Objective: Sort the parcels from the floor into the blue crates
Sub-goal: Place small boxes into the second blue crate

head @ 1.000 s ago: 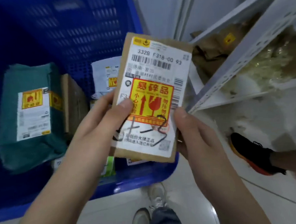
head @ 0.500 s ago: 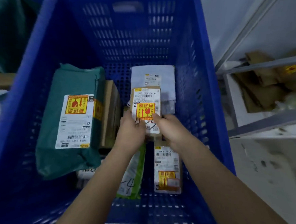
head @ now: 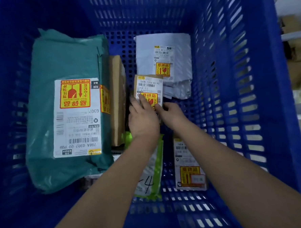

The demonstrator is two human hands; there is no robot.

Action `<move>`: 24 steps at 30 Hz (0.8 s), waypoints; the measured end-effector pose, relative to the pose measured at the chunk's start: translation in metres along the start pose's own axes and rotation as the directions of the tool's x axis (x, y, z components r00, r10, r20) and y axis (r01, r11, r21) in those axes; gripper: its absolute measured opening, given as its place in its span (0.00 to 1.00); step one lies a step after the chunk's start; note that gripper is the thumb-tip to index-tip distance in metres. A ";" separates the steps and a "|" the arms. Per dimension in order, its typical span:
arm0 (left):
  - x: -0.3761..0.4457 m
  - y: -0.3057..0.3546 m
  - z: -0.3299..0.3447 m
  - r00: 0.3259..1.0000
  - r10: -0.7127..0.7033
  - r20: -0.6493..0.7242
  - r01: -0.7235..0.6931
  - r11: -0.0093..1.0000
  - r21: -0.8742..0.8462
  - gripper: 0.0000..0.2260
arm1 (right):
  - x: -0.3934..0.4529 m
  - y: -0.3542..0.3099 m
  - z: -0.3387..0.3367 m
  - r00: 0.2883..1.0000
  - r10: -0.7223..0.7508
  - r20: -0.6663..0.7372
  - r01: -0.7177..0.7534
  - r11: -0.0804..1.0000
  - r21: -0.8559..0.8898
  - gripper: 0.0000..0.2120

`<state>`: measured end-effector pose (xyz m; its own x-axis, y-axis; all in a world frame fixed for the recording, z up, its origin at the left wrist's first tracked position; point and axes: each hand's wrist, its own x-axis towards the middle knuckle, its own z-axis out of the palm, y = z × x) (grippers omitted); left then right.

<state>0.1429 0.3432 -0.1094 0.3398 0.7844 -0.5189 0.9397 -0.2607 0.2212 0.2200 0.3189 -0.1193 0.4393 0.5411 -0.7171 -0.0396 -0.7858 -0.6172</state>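
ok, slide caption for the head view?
Both hands lower a small brown parcel into the blue crate.

Both hands, left hand [head: 143, 119] and right hand [head: 171, 112], holding small cardboard parcel [head: 149, 86] inside blue crate [head: 232, 73], beside teal mailer [head: 66, 105]

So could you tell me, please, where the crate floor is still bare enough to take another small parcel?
Bare floor shows right of the white mailer, along the blue crate's right wall, and at the back, between the mailer and the teal bag. The middle is crowded: both hands, left hand and right hand, hold the small brown parcel beside the upright carton.
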 end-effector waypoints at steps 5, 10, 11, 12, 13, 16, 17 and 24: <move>-0.009 -0.002 -0.001 0.992 -0.098 0.076 0.092 0.993 0.077 0.30 | -0.008 -0.002 0.005 0.996 -0.006 0.091 0.017 0.992 -0.122 0.16; -0.012 -0.005 0.002 0.999 0.024 0.041 -0.035 0.955 0.293 0.25 | -0.012 -0.007 0.007 0.995 -0.023 0.094 0.044 0.973 -0.228 0.18; -0.012 -0.007 0.002 0.998 0.040 0.044 -0.052 0.949 0.310 0.25 | -0.012 -0.009 0.008 0.995 -0.022 0.096 0.045 0.968 -0.247 0.18; -0.013 -0.010 0.002 0.998 0.048 0.049 -0.061 0.949 0.308 0.25 | -0.013 -0.009 0.008 0.995 -0.017 0.099 0.042 0.965 -0.257 0.19; -0.015 -0.013 0.002 0.997 0.056 0.053 -0.070 0.951 0.301 0.25 | -0.014 -0.009 0.009 0.995 -0.012 0.100 0.038 0.963 -0.265 0.19; -0.018 -0.017 0.001 0.993 0.101 0.062 -0.116 0.943 0.312 0.25 | -0.015 -0.009 0.014 0.996 -0.005 0.088 0.033 0.946 -0.322 0.20; -0.019 -0.018 -0.001 0.992 0.099 0.078 -0.118 0.946 0.302 0.26 | -0.017 -0.009 0.016 0.998 0.002 0.068 0.022 0.934 -0.355 0.21; -0.043 -0.016 -0.023 0.969 0.223 0.105 -0.237 0.961 0.140 0.34 | -0.068 -0.008 -0.005 0.987 -0.133 -0.092 0.079 0.892 -0.445 0.23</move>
<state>0.1127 0.3268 -0.0713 0.5431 0.6429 -0.5402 0.8284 -0.5153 0.2196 0.1946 0.2870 -0.0639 0.5215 0.6111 -0.5954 0.3984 -0.7915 -0.4635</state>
